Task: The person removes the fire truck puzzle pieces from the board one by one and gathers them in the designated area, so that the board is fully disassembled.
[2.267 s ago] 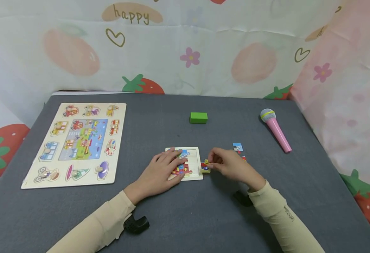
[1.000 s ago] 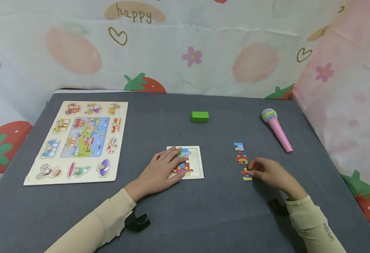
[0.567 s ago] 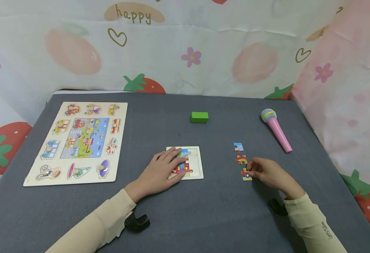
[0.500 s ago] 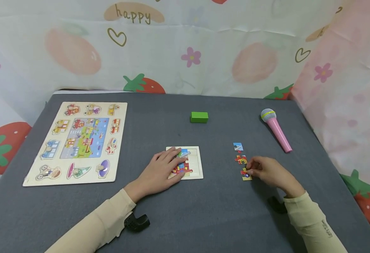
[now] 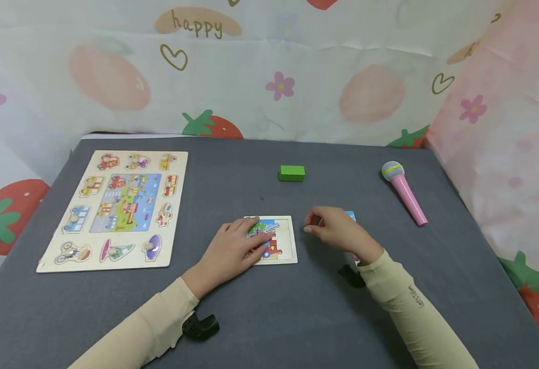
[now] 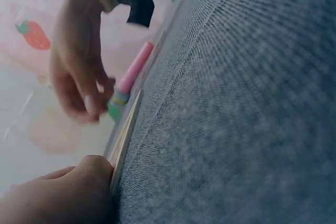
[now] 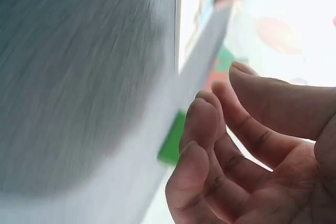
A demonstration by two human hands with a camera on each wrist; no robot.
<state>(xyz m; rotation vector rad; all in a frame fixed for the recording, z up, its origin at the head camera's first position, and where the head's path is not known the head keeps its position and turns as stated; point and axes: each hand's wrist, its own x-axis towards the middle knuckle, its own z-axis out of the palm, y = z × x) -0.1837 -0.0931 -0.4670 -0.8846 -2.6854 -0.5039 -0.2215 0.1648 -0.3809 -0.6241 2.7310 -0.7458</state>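
Observation:
A small wooden puzzle board [image 5: 289,238] lies mid-table, with colourful jigsaw pieces [image 5: 273,247] in its left part and bare wood at its right. My left hand [image 5: 225,253] rests on the board's left side, fingers spread over the pieces; in the left wrist view, its thumb [image 6: 94,171] lies along the board's edge. My right hand [image 5: 338,230] hovers over the cloth right of the board. Its fingers are loosely bent, and the right wrist view shows nothing between thumb and fingertips [image 7: 199,121]. Partly hidden behind it, a blue jigsaw piece [image 5: 351,215] shows at the right.
A large wooden peg puzzle [image 5: 172,230] with vehicle shapes lies at the left. Behind the small board stands a green block [image 5: 291,173]. A pink toy microphone [image 5: 405,192] lies at the right. Grey cloth [image 5: 269,318] covers the table, and a printed curtain [image 5: 315,56] hangs behind.
My right hand brought a jigsaw piece from beside the board to the others at the right, let it go, and has come back left towards the board. The left hand's fingers shifted slightly.

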